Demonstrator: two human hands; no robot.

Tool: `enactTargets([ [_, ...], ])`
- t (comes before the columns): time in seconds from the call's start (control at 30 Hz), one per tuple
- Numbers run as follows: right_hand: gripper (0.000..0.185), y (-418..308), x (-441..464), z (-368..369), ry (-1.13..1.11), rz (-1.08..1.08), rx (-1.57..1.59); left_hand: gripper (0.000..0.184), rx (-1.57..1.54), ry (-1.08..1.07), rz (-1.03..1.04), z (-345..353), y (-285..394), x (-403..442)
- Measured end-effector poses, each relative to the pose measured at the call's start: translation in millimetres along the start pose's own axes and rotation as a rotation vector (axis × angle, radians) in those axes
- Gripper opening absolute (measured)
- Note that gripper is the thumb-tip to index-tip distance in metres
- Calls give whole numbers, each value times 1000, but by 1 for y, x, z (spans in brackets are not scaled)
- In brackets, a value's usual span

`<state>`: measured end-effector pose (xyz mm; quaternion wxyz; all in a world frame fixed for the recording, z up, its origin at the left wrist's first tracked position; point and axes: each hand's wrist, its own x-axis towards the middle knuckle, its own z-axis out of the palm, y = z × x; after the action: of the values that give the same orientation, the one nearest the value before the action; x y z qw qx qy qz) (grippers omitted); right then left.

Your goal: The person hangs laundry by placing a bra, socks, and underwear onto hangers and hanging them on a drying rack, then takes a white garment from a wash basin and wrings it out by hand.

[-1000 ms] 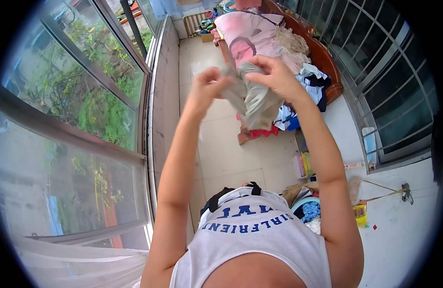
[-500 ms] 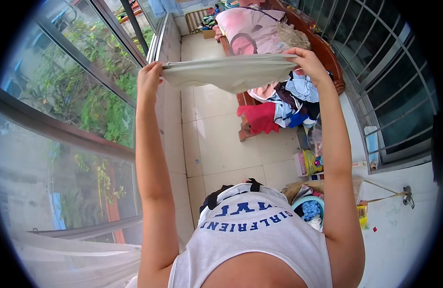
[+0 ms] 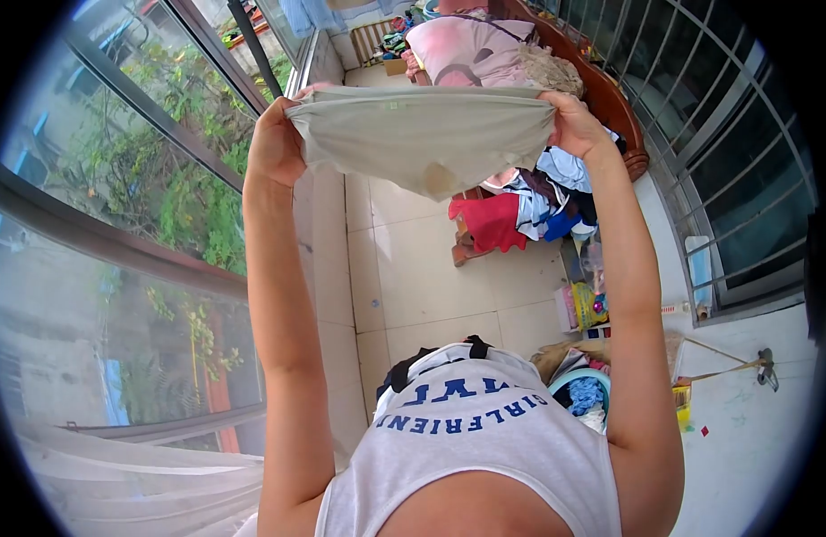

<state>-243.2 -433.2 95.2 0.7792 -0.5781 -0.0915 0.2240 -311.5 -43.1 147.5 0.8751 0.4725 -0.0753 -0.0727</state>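
Between my raised hands a pair of pale grey-green underpants (image 3: 404,130) is stretched wide by the waistband. My left hand (image 3: 278,148) grips one end of the band, near the window. The opposite end is held in my right hand (image 3: 574,125), its fingers closed on the fabric. The cloth sags into a rounded point in the middle, where a brownish patch shows. A tiny pale label sits under the band.
A wooden bench (image 3: 635,159) bears a pink cushion (image 3: 466,49) and heaped clothes (image 3: 493,222). Windows (image 3: 162,304) line the left, a barred window (image 3: 744,152) the right. A basin of clothes (image 3: 560,380) stands near my right side, above the tiled floor (image 3: 422,286).
The underpants have tilted and opened out downward, so more of the fabric and the brownish patch now show. My left hand has turned and shifted slightly lower and outward.
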Motion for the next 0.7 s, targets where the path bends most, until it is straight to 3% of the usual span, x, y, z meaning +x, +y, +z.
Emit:
enactTargets([
  [0.03, 15, 0, -2, -1, -124, 40, 64, 38, 41, -97, 27, 5, 1, -1],
  [0.13, 13, 23, 4, 4, -42, 130, 56, 42, -40, -158, 52, 10, 2, 0],
  [0.2, 22, 37, 0, 14, -231, 98, -105, 40, -41, -162, 55, 21, 5, -4],
  [0.4, 35, 76, -3, 35, -426, 143, -184, 39, 7, -255, -19, 49, 9, -15],
  [0.47, 34, 81, 8, 32, -430, 393, -507, 38, 274, -236, 88, 47, 9, -17],
  [0.5, 35, 78, 4, 44, -405, 388, -753, 37, 250, -244, 72, 55, 8, -20],
  [0.53, 35, 72, 1, 57, -405, 383, -754, 37, 255, -245, 74, 57, 8, -22],
  [0.6, 39, 60, -2, 77, -322, 186, -1004, 34, 345, -198, 52, 59, 7, -24],
  [0.63, 42, 65, 8, 81, -332, -131, -837, 31, 346, -207, 43, 59, 7, -23],
  [0.7, 47, 53, 9, 108, -311, -284, -434, 31, 353, -210, 33, 62, 3, -23],
])
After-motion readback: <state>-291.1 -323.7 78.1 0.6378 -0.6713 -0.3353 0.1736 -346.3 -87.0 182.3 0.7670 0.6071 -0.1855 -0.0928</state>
